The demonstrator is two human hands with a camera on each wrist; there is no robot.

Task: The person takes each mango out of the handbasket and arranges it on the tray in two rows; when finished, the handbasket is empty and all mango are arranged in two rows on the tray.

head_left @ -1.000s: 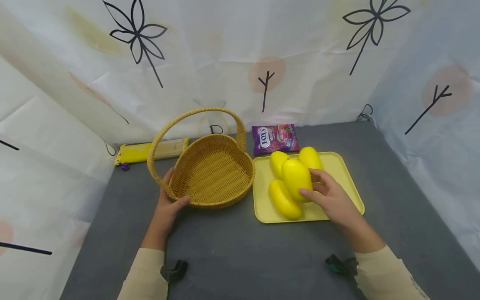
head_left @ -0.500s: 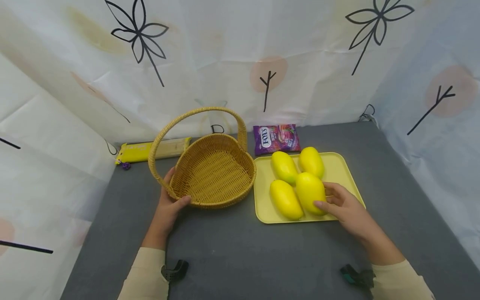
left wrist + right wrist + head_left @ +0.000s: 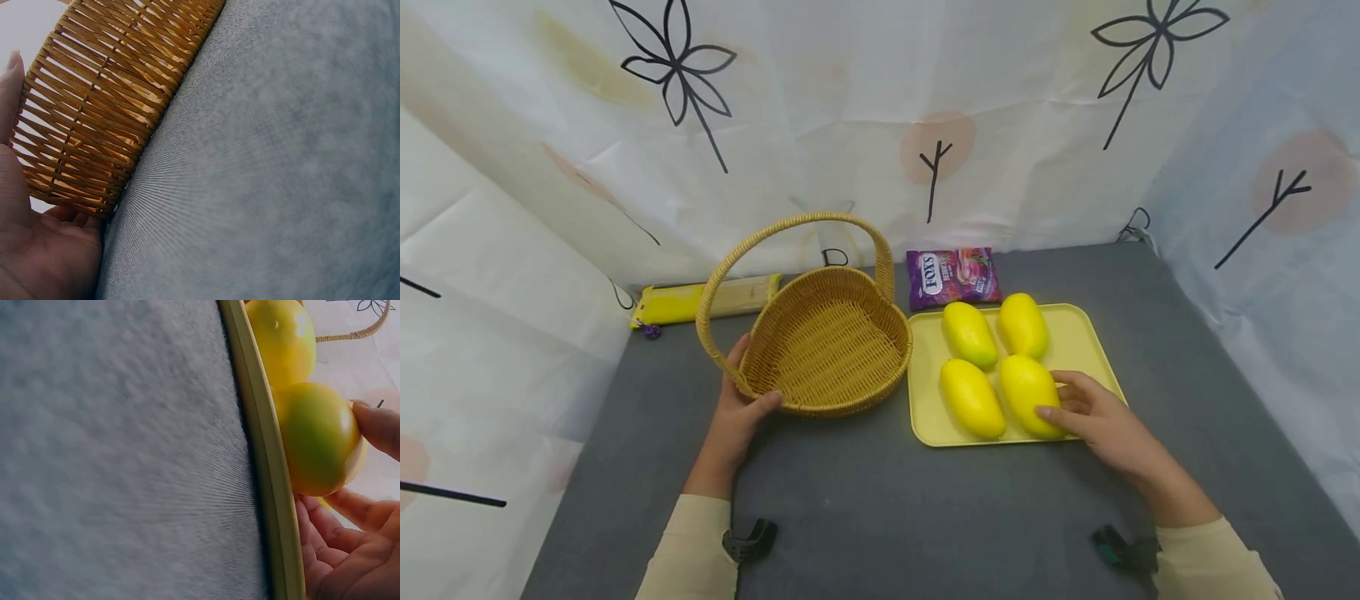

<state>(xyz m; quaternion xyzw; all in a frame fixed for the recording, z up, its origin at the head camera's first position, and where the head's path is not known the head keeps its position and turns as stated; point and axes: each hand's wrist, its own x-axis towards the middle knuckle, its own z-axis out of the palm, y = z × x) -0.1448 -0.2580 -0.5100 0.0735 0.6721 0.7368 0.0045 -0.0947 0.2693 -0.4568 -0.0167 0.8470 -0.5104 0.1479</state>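
A yellow mango (image 3: 1028,393) lies at the front right of the pale yellow tray (image 3: 1077,346). My right hand (image 3: 1101,425) grips it from the right, thumb on top and fingers at its side; in the right wrist view the mango (image 3: 317,440) shows a greenish end. Three more mangoes sit on the tray: one front left (image 3: 972,402), one back left (image 3: 968,333), one back right (image 3: 1024,323). My left hand (image 3: 737,425) holds the wicker basket (image 3: 831,354) by its left side, thumb over the rim. The basket's inside is bare.
Behind the tray lies a purple candy packet (image 3: 953,277). A yellow packet of pale sticks (image 3: 711,302) rests at the back left, with a small purple ball (image 3: 652,332) beside it. Patterned white cloth (image 3: 850,100) walls the grey table (image 3: 880,517) at the back and sides.
The right hand has brought its mango from above the others, rightward and toward me, down onto the tray's front right. The left hand and basket have stayed put.
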